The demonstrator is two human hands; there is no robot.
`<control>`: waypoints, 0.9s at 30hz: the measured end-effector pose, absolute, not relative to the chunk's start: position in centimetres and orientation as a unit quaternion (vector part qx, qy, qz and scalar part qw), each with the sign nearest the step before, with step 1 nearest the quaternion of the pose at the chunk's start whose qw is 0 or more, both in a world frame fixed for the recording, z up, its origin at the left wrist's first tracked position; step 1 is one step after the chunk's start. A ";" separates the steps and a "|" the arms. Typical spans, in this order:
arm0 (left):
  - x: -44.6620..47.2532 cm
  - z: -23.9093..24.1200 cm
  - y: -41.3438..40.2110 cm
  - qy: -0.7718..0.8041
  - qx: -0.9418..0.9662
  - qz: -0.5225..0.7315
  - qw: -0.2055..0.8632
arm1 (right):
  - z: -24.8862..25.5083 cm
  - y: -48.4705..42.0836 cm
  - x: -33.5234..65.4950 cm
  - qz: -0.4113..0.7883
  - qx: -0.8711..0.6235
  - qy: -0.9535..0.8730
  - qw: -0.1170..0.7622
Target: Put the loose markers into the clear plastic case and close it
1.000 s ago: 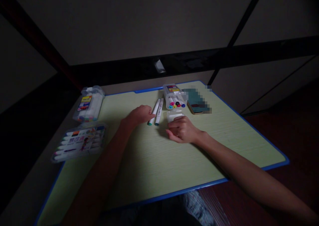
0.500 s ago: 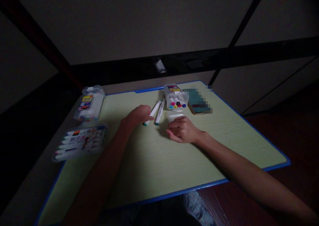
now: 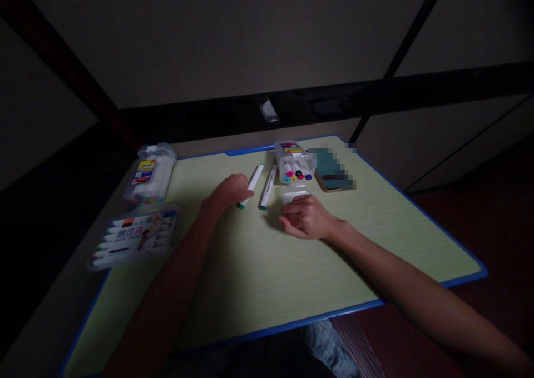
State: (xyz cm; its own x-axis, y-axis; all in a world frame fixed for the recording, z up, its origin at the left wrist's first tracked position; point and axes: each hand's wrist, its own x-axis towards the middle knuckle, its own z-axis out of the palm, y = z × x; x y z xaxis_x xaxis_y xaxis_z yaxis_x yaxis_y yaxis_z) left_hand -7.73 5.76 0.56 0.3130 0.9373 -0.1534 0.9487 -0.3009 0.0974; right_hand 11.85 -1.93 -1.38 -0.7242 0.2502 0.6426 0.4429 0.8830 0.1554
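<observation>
While my left hand (image 3: 231, 190) hangs curled over the middle of the table (image 3: 250, 283), its thumb lies across a white marker with a green end (image 3: 256, 177). Fingers bent in, knuckles up, and I can't tell whether they're closed on the barrel or only touching it! That marker lies slantwise on the pale green top, its green end towards me and its far end leaning right. Just beside it, on the right, lies a second white marker with a dark teal end (image 3: 269, 188), printed along its side and clear of both hands.

Over to my right hand (image 3: 307, 217): half closed, fingers folded under, thumb sticking out to the left, right at the clear plastic lid (image 3: 294, 190). Whether it has hold of that lid, I can't tell, because the fingertips are hidden. Right behind is the open marker case (image 3: 291, 155), lying with its mouth towards me, ends showing pink, yellow, black, red and blue! A teal flat object (image 3: 329, 167), partly blurred out, sits to its right. Far left, another marker case (image 3: 152, 172) lies beyond a flat marker pack (image 3: 136, 239), which juts over the table's blue edge.
</observation>
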 end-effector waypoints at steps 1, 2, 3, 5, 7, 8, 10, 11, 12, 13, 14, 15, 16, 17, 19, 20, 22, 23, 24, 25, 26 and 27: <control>-7.8 0.5 5.9 0.591 0.801 -0.022 0.091 | -1.4 -1.9 11.9 -0.149 -0.187 -0.916 0.322; -7.8 0.5 6.0 0.596 0.797 -0.006 0.101 | -1.4 -1.9 11.9 -0.148 -0.185 -0.915 0.326; -7.9 0.5 6.1 0.601 0.791 0.013 0.115 | -1.4 -1.9 11.9 -0.147 -0.183 -0.914 0.330; -7.9 0.6 6.2 0.608 0.775 0.061 0.163 | -1.3 -1.9 11.9 -0.147 -0.182 -0.913 0.335; -7.7 1.0 6.2 0.609 0.749 0.116 0.234 | -1.3 -1.9 12.0 -0.150 -0.186 -0.913 0.332; -7.6 1.2 6.1 0.605 0.733 0.146 0.274 | -1.2 -1.9 12.0 -0.152 -0.188 -0.913 0.328; -7.3 1.8 5.9 0.589 0.698 0.208 0.350 | -1.2 -1.9 12.0 -0.157 -0.191 -0.914 0.322; -7.2 2.1 5.8 0.574 0.683 0.238 0.383 | -1.2 -1.9 12.0 -0.159 -0.191 -0.914 0.320; -7.0 2.4 5.6 0.565 0.668 0.265 0.406 | -1.2 -1.9 12.0 -0.161 -0.191 -0.914 0.319; -6.9 2.6 5.5 0.555 0.654 0.287 0.427 | -1.2 -1.9 11.9 -0.161 -0.191 -0.914 0.319; -6.7 2.8 5.4 0.545 0.643 0.303 0.444 | -1.2 -1.9 11.9 -0.161 -0.191 -0.914 0.321; -6.6 2.9 5.3 0.538 0.632 0.317 0.459 | -1.2 -1.9 11.9 -0.161 -0.191 -0.913 0.323; -6.4 3.0 5.2 0.529 0.622 0.329 0.474 | -1.2 -1.9 11.9 -0.160 -0.190 -0.912 0.327; -6.2 3.1 5.1 0.523 0.611 0.339 0.488 | -1.2 -1.9 11.9 -0.159 -0.189 -0.911 0.331; -5.9 3.3 4.9 0.513 0.587 0.357 0.515 | -1.3 -1.9 11.9 -0.157 -0.187 -0.910 0.335; -5.7 3.4 4.7 0.507 0.576 0.363 0.529 | -1.3 -1.9 11.9 -0.155 -0.187 -0.911 0.333; -5.3 3.6 4.4 0.490 0.557 0.371 0.559 | -1.2 -1.9 12.0 -0.152 -0.191 -0.914 0.324; -5.1 3.8 4.2 0.479 0.548 0.374 0.574 | -1.2 -1.9 12.0 -0.151 -0.193 -0.915 0.319; -4.9 3.9 4.0 0.469 0.539 0.378 0.589 | -1.1 -1.9 12.0 -0.152 -0.197 -0.916 0.314; -4.7 4.1 3.8 0.459 0.531 0.381 0.602 | -1.1 -1.9 12.0 -0.155 -0.200 -0.916 0.311; -4.5 4.1 3.6 0.450 0.522 0.383 0.615 | -1.0 -1.9 12.0 -0.158 -0.203 -0.916 0.309; -4.3 4.2 3.5 0.441 0.514 0.386 0.627 | -1.0 -1.9 11.9 -0.161 -0.205 -0.915 0.309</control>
State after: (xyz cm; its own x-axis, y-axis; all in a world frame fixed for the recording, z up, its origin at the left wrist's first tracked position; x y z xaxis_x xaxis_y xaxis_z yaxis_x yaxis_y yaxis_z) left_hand -4.35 3.47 4.20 0.3143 0.9363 -0.1566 -0.0308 0.1750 0.9841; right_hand 11.94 -1.95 -0.98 -0.7250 0.2764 0.6309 0.4754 0.8636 0.1679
